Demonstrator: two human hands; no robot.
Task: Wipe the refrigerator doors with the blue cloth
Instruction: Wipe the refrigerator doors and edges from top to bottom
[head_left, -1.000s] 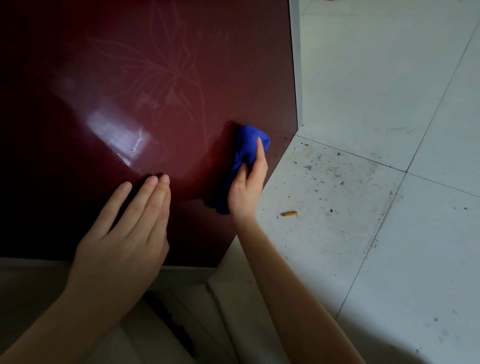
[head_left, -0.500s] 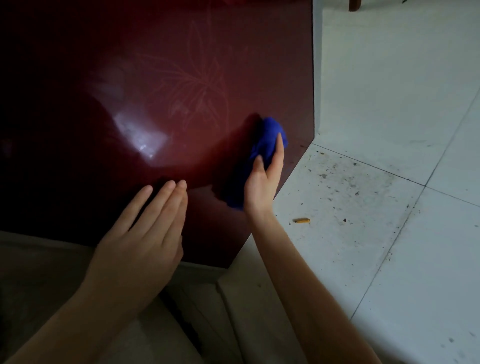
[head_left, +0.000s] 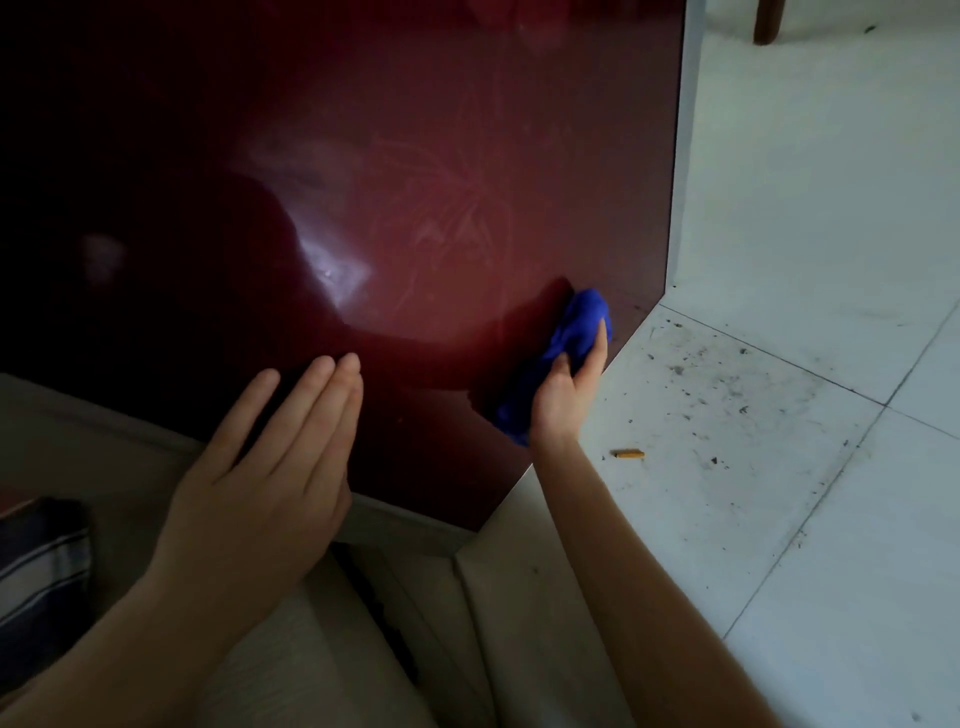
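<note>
A glossy dark red refrigerator door (head_left: 415, 156) with a faint flower pattern fills the upper left of the head view. My right hand (head_left: 566, 389) grips a bunched blue cloth (head_left: 576, 327) and presses it against the door near its lower right corner. My left hand (head_left: 275, 457) lies flat on the door's lower part, fingers straight and together. The door's left side is lost in shadow.
White floor tiles (head_left: 805, 234) spread to the right, dirty with dark specks near the fridge. A small orange scrap (head_left: 629, 454) lies on the floor by my right wrist. A dark wooden leg (head_left: 768, 21) stands at the top right. My light trousers (head_left: 322, 649) fill the bottom.
The view has swung left and up, showing more of the door. My right hand keeps the cloth pressed near the door's lower right corner; my left hand stays flat on the door.
</note>
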